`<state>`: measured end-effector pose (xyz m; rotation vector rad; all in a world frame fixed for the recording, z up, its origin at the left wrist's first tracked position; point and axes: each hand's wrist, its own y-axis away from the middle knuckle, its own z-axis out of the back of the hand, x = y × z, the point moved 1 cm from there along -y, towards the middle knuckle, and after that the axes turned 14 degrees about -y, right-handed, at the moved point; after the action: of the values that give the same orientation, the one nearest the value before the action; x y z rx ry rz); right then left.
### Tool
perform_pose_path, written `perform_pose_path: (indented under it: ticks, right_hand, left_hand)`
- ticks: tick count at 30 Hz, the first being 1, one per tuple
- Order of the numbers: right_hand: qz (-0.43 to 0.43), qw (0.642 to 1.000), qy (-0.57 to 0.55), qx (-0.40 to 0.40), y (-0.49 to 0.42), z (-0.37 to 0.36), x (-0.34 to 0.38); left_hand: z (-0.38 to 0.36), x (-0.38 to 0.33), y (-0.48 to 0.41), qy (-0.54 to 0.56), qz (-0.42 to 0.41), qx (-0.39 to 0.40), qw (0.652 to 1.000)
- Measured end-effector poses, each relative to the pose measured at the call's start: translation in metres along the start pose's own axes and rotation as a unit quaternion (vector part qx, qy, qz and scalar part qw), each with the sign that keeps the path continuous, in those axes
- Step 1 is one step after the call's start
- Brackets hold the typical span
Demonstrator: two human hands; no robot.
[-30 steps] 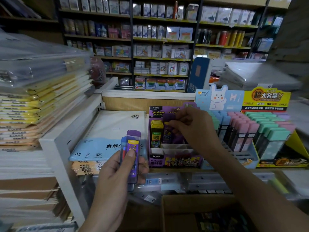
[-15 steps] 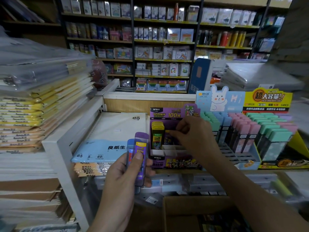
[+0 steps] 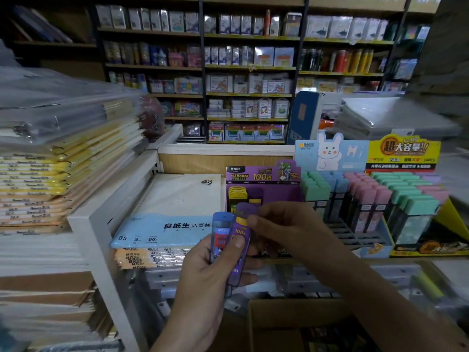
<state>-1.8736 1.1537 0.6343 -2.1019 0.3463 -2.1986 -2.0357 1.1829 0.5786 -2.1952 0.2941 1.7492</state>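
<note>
Head view
- Landmark: purple display box, open at the front, standing on the shelf with yellow-capped cases upright in its left part.
- Purple case: slim lead-refill case just in front of the box's lower left corner, held in the air. Its long axis is close to upright and tips slightly right at the top, with the cap end nearest the box.
- Blue case: same kind, touching the purple case on its left and parallel to it, cap up.
- Left hand: in front of and below the box. Its fingers curl round the backs of both cases and the thumb presses on their labels, so it grips both.
- Right hand: directly in front of the box and to the right of the cases, the nearer hand to the box. Its fingers are bent close together and pinch the cap end of the purple case. Blur hides whether a second purple case lies behind it.
- Relation for the next move, as judged: the box's slots lie just behind and above the pinched cap, so a short lift away from the body along the case's own axis would reach them.
- Left of the box: B5 paper pack, lying flat.
- Right of the box: pastel case display, touching the box's side.
</note>
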Motion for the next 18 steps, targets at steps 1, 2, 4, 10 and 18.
perform_pose_path:
  ticks: [1,2,4,10,18]
  right_hand:
    - [-0.002,1.0,-0.007,0.001,0.001,0.001,0.0]
    - [-0.004,1.0,-0.017,0.0,0.003,0.002,0.001]
    - [-0.007,0.999,-0.045,0.0,0.005,0.005,0.003]
    - [0.001,0.996,-0.09,0.003,0.01,0.023,0.01]
    - [0.033,0.995,-0.095,0.025,0.012,0.053,0.016]
  left_hand:
    - [-0.001,0.0,0.001,-0.003,0.0,0.002,1.0]
    - [-0.003,0.0,0.001,-0.006,-0.002,0.004,1.0]
    - [-0.006,0.0,0.002,-0.01,-0.006,0.006,1.0]
    - [-0.023,0.002,0.005,0.022,-0.004,-0.002,1.0]
    - [-0.061,0.002,0.013,0.031,-0.026,-0.051,0.998]
